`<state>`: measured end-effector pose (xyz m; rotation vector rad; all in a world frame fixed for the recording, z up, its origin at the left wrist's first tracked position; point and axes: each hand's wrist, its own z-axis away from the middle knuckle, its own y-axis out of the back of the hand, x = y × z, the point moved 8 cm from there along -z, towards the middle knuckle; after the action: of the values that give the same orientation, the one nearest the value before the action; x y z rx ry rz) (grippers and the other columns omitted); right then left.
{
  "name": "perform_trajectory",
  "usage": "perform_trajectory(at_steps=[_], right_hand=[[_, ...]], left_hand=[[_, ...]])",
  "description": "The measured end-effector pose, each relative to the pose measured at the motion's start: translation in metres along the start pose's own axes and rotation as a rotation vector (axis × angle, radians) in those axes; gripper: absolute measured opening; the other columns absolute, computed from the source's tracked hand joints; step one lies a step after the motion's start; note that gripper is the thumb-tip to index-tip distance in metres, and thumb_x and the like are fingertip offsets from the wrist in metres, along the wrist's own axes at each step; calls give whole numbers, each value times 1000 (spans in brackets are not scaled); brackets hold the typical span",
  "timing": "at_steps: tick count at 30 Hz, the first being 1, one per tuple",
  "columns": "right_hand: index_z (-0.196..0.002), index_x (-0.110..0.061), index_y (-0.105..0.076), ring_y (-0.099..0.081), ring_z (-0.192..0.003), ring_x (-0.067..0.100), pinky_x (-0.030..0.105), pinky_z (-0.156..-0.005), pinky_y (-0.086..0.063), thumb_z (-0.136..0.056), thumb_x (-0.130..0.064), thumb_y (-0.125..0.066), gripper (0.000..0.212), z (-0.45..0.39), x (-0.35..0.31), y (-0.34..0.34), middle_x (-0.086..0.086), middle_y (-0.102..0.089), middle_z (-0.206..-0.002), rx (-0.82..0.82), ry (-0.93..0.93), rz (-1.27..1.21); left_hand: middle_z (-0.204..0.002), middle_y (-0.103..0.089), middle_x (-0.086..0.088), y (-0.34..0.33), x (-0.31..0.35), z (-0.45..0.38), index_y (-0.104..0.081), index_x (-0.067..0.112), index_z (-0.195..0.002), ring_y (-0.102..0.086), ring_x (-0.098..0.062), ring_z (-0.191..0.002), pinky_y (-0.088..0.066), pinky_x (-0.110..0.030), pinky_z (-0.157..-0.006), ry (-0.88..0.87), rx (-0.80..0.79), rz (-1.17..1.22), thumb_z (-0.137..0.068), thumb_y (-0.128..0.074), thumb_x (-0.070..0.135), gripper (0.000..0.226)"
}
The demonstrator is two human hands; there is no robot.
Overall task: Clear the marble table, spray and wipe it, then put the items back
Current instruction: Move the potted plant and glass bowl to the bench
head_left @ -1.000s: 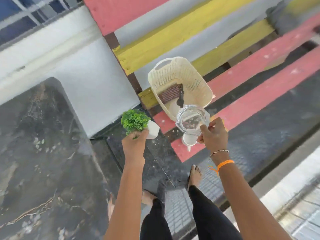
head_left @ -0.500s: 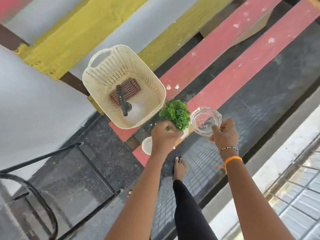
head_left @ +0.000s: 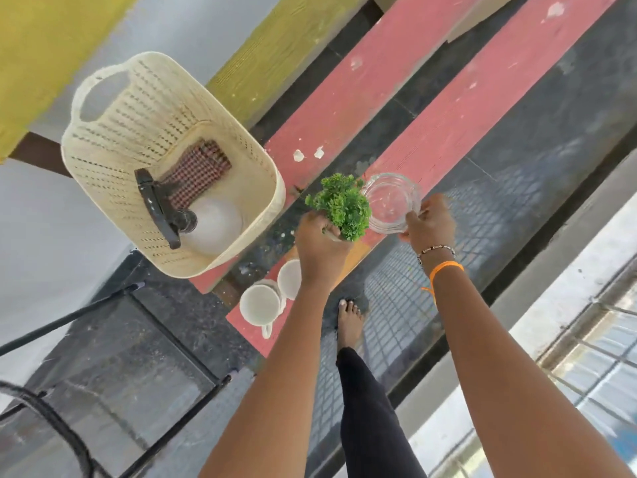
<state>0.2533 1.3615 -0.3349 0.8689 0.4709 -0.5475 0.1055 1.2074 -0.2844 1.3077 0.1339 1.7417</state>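
Two white cups (head_left: 272, 298) sit on the pink plank at my feet. My left hand (head_left: 319, 244) grips the small green plant (head_left: 343, 205); at three o'clock, my right hand (head_left: 429, 224) pinches the glass dish (head_left: 391, 201). At ten o'clock stands the cream basket (head_left: 113, 139), holding the spray bottle (head_left: 203, 219) and checked cloth (head_left: 198, 172).

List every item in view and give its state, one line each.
Left hand: grips the small green plant, held above the floor.
Right hand: pinches the rim of the glass dish, which looks empty.
Basket: on the floor, holding a spray bottle and checked cloth.
Two white cups: upright on the floor, apparently empty.
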Motion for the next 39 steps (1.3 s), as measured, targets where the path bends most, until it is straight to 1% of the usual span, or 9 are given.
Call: perform_trajectory(at_steps=[4,7,12,17,24,28,31,34,39], right_hand=[[-87,-13,-42,-65,-64,32,51,-69,-57,-86,-4,-50,12,-7,3,-5,-4,-50,-65,19,13,-11],[-89,-15,-45,-67,-62,30,39,-64,-57,-88,-7,-50,10,-10,5,-6,-5,-52,-61,27,34,-14],[-117,-8,-54,-60,-62,11,31,-70,-57,-87,-2,-51,31,-4,17,-10,-5,-53,-62,-28,-40,-106],[-137,-14,-42,-60,-108,32,45,-97,-49,-87,-1,-46,52,12,19,-15,10,-61,-99,-197,-126,-149],[-141,-5,-32,-39,-108,19,40,-109,-36,-96,-5,-37,45,31,15,-19,26,-39,-143,-285,-112,-214],[-140,-3,-35,-41,-107,16,28,-88,-44,-91,1,-42,50,41,15,-17,8,-47,-125,-243,-106,-201],[-125,-4,-49,-50,-99,21,43,-95,-45,-90,-5,-48,35,58,6,-3,4,-52,-107,-152,-55,-155],[-110,-6,-58,-56,-91,21,42,-91,-47,-88,-7,-50,24,81,-18,7,6,-60,-96,-103,43,-108],[-98,-6,-63,-63,-90,27,40,-83,-52,-86,-2,-49,19,126,-95,1,12,-67,-92,-156,291,-101]], left_hand=[[-92,-51,-6,-7,-4,5,-48,20,-64,-45,-13,-74,-29,-14,-66,-8,-3,2,-63,-73,-5,36],[-101,-47,-4,-6,-4,9,-63,6,-79,-45,-12,-81,-35,-17,-75,-27,8,-54,-67,-74,-3,19],[-126,-46,-11,-5,-3,20,-65,0,-100,-51,-20,-106,-28,-7,-84,-10,-44,-119,-70,-74,-4,31],[-138,-41,-11,1,-8,37,-60,3,-105,-44,-25,-124,-31,-22,-96,84,-100,-93,-71,-75,1,37],[-139,-45,-9,6,-11,53,-35,8,-138,-43,-25,-128,-38,-42,-107,229,-124,121,-78,-67,-2,69],[-141,-43,-7,9,-4,54,-36,10,-138,-41,-23,-129,-35,-36,-109,226,-121,133,-80,-62,-4,65],[-139,-45,-7,18,1,57,-40,10,-134,-43,-23,-126,-35,-37,-108,229,-90,172,-80,-59,-6,60],[-136,-47,-6,32,7,67,-44,11,-130,-46,-20,-123,-37,-34,-106,255,-68,263,-82,-55,-4,52],[-122,-57,3,74,10,87,-54,24,-114,-53,-9,-110,-43,-17,-81,275,15,488,-85,-52,4,35]])
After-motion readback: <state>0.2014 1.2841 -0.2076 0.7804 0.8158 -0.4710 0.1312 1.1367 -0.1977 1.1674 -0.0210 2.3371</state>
